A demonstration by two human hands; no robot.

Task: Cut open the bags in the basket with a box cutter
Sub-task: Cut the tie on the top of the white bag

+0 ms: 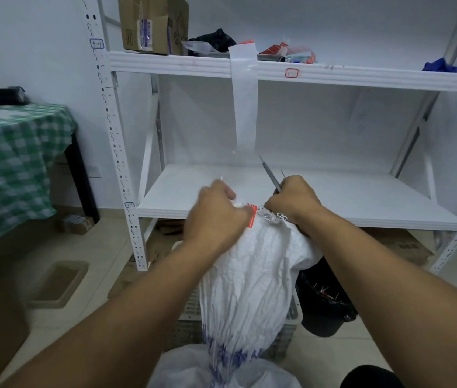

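Green-checked cloth (11, 152): drapes over a dark-legged table at far left.
Basket: pale perforated plastic basket (191, 326) on the tiled floor, in front of the white metal shelving unit (333, 197); the sack stands in it.
Left arm: bare forearm reaches forward and inward, wrist bent down.
Left hand (216, 217): back of hand up, fingers curled tight round the gathered neck of the sack.
Sack: white woven plastic bag (252, 275) with blue print low down, upright, crumpled, neck bunched between the two hands.
Tag: red label (252, 217) at the neck, touching the left hand.
Cutter: slim grey box-cutter blade (270, 175) slants up and leftward out of the right fist; handle hidden.
Right hand (294, 200): fisted round the cutter, resting at the sack's stitched top edge.
Bin: black bucket (325, 303) just right of the basket.
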